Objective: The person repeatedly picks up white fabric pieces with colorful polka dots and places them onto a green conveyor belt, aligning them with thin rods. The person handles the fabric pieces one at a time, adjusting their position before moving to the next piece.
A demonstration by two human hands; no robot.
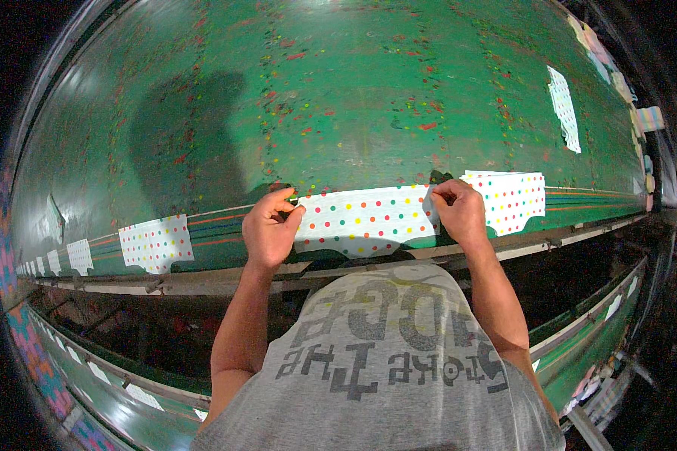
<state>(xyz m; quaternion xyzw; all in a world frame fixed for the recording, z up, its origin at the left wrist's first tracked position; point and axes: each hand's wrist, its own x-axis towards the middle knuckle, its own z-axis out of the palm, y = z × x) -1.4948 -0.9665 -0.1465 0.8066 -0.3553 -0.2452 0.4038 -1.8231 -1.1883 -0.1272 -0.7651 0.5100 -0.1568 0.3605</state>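
A white cloth piece with multicoloured polka dots (365,218) lies along the near edge of the green table, its near side cut in a curve. My left hand (271,227) is closed in a pinch at the cloth's far left corner. At the far right corner, the thumb and fingers of my right hand (461,213) are pressed together on the cloth. Just beyond my right hand, a stack of similar dotted cloth pieces (513,199) rests on the table. Another dotted piece (156,244) lies flat to the left of my left hand.
The long green table (353,113) is flecked with paint and has coloured lines along its near side. More cloth pieces (79,257) run in a row to the far left. One dotted piece (565,110) lies at far right. Behind me stands another green table (128,413) with pale pieces.
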